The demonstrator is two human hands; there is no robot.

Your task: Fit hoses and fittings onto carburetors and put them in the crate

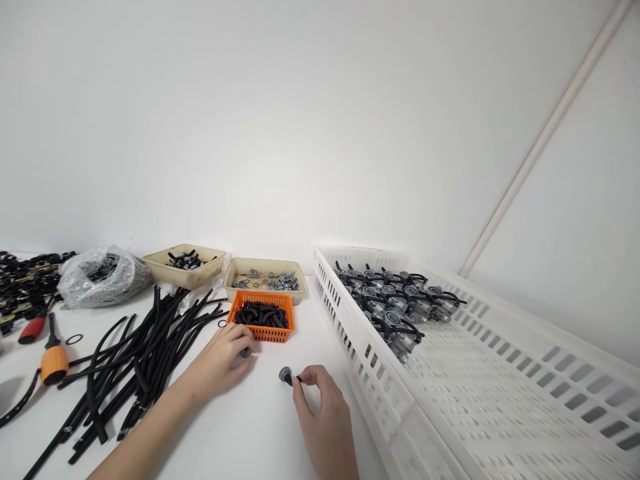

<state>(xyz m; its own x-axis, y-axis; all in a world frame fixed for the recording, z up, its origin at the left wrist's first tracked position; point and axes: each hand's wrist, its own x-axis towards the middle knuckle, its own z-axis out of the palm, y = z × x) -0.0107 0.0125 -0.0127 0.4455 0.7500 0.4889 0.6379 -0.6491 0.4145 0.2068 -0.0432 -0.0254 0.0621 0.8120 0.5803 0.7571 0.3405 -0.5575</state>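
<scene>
A: Hands?
B: Right hand (325, 413) pinches a grey plug (285, 376) above the white table (250, 433); left hand (217, 363) clenches around another plug (245, 353)
A: Beyond?
B: Orange basket (260, 298) of black hose pieces (261, 315), then a white crate (350, 313) of carburetors (395, 300)

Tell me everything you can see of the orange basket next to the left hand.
The orange basket is a shallow rectangular container that looks like moulded plastic, with slotted, grid-like walls. It sits flat but turned at an angle on the white table, right in front of a beige tray. It holds a heap of short black rubber-like tube pieces, which fill its middle. The left hand is just off its near corner; I cannot tell whether they touch.
</scene>
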